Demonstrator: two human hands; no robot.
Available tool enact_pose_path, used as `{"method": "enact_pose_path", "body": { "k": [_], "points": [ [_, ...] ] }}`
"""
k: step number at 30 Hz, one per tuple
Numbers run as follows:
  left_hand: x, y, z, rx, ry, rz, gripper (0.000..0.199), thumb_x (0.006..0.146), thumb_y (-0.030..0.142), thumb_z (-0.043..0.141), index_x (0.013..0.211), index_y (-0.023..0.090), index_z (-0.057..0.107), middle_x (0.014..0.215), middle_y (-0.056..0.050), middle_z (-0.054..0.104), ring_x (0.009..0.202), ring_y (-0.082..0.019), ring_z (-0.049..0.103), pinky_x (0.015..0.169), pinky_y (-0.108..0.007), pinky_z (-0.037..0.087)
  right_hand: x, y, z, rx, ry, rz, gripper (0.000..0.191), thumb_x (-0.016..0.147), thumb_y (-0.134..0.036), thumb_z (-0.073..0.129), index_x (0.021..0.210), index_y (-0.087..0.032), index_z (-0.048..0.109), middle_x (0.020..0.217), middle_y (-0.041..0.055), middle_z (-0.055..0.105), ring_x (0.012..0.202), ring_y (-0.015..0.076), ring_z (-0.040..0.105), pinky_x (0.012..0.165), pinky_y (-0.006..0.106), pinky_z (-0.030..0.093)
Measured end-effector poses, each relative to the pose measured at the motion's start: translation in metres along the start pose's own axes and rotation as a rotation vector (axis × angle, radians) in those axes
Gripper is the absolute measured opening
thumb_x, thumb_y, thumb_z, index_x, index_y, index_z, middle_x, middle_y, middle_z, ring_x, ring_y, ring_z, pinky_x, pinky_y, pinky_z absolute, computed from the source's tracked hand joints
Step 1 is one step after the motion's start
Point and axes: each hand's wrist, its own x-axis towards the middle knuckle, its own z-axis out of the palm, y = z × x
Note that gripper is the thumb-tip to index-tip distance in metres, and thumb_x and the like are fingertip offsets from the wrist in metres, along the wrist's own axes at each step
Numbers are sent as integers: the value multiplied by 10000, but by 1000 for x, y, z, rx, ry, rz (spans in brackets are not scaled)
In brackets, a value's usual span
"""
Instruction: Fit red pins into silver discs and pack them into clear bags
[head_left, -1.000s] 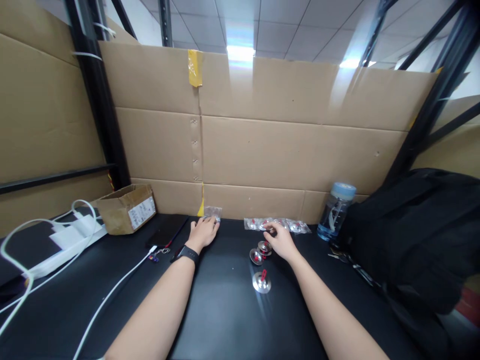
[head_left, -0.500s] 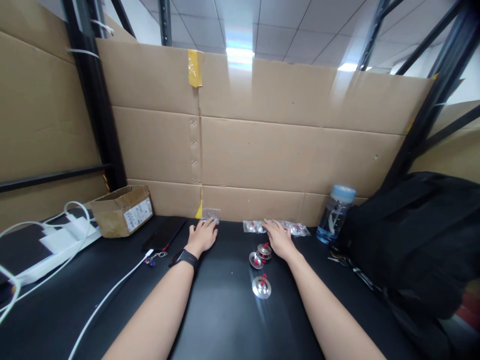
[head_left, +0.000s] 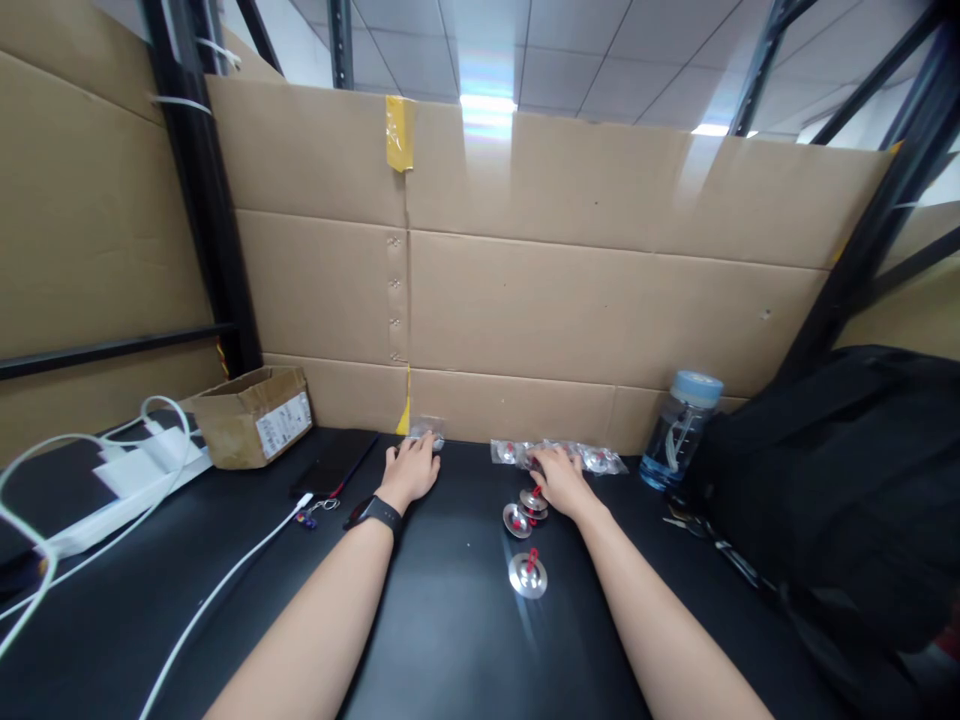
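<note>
Now, from the left, a cardboard box and a black phone lie left of the left hand, its fingers slightly curled at a clear plastic bag; I cannot tell whether they pinch it. Right of centre, loose finger cymbals sit just to the near side of the right hand. Pinched and raised a second ago, it has lowered to the row of bagged cymbals, suggesting attention on the packets; its grip is hidden. Farther right is a water bottle.
</note>
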Motion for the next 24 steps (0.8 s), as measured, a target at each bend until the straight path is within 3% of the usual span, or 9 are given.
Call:
{"method": "enact_pose_path", "body": {
  "k": [5, 10, 13, 15, 17, 19, 24],
  "points": [
    [-2, 3, -6, -4, 61, 34, 449, 979, 268, 449, 1420, 214, 514, 1557, -142, 490, 1400, -322, 432, 1066, -532, 355, 2, -1, 0, -4, 172, 29, 336, 1028, -188, 402, 1230, -198, 670, 1240, 130, 720, 1213, 299, 584, 1034, 488, 351],
    [-7, 23, -15, -110, 161, 199, 364, 969, 265, 487, 1312, 202, 590, 1429, -145, 585, 1337, -322, 478, 1090, -526, 336, 2, 10, -6, 132, 357, 46, 327, 1025, -225, 400, 1174, -180, 688, 1172, 131, 739, 1113, 298, 624, 988, 448, 423],
    [-11, 48, -18, -377, 171, 328, 303, 1019, 356, 445, 1236, 233, 617, 1312, -101, 651, 1282, -290, 540, 1102, -497, 355, -2, 6, -18, 280, 466, -28, 295, 1010, -270, 450, 1145, -176, 696, 1113, 123, 751, 1027, 275, 657, 934, 398, 476],
    [-14, 66, -19, -674, 162, 331, 321, 1034, 422, 427, 1215, 234, 614, 1260, -87, 675, 1221, -255, 593, 1078, -434, 407, -7, -4, -27, 383, 451, -109, 251, 996, -304, 511, 1111, -193, 704, 1040, 98, 764, 930, 247, 688, 867, 351, 505],
    [-18, 82, -18, -990, 101, 277, 345, 1033, 444, 433, 1246, 216, 582, 1220, -101, 695, 1149, -230, 644, 1015, -379, 470, -12, -17, -33, 429, 400, -199, 227, 997, -284, 509, 1071, -216, 712, 1020, 75, 772, 891, 228, 703, 841, 329, 512],
    [-21, 90, -15, -1168, -4, 270, 362, 993, 437, 532, 1271, 206, 559, 1135, -98, 723, 1063, -220, 681, 959, -354, 503, -17, -30, -35, 437, 358, -280, 248, 1008, -249, 472, 1060, -228, 713, 1037, 68, 774, 928, 227, 710, 862, 328, 510],
    [-24, 88, -8, -1320, -216, 348, 448, 915, 426, 665, 1274, 181, 556, 951, -63, 731, 928, -197, 702, 882, -329, 521, -21, -42, -32, 518, 363, -243, 240, 1002, -253, 479, 1061, -227, 710, 972, 59, 779, 866, 223, 720, 827, 325, 516]
  ]
}}
